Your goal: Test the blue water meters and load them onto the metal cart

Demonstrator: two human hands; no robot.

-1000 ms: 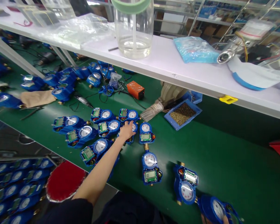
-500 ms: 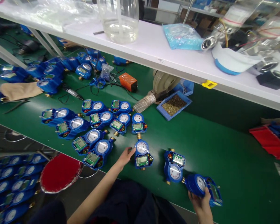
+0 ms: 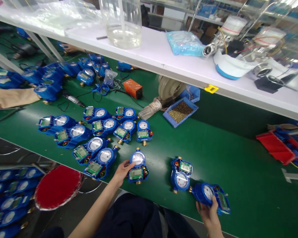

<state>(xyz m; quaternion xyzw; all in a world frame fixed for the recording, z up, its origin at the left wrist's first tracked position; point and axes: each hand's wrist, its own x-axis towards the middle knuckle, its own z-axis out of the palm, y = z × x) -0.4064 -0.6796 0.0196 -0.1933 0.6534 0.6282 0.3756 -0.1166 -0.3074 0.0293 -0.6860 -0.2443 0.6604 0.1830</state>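
My left hand (image 3: 124, 170) grips the left side of a blue water meter (image 3: 137, 165) that has a white round dial and a green circuit board with a display. At the lower right, my right hand (image 3: 209, 211) is closed on another blue meter (image 3: 205, 193), which lies tilted with its display to the right. Between the hands sits a third meter (image 3: 181, 175), its display above its dial. Several more open blue meters (image 3: 105, 155) stand grouped to the left of my left hand.
A blue tray of small brass-coloured parts (image 3: 175, 124), a blower (image 3: 169, 87) and an orange box (image 3: 133, 88) stand behind. A white shelf (image 3: 164, 62) crosses above. Red bins (image 3: 275, 145) are at the right, a red stool (image 3: 58, 187) below left.
My left hand and its meter have shifted left, away from the meter above. The view has moved slightly; my right hand remains on its meter.
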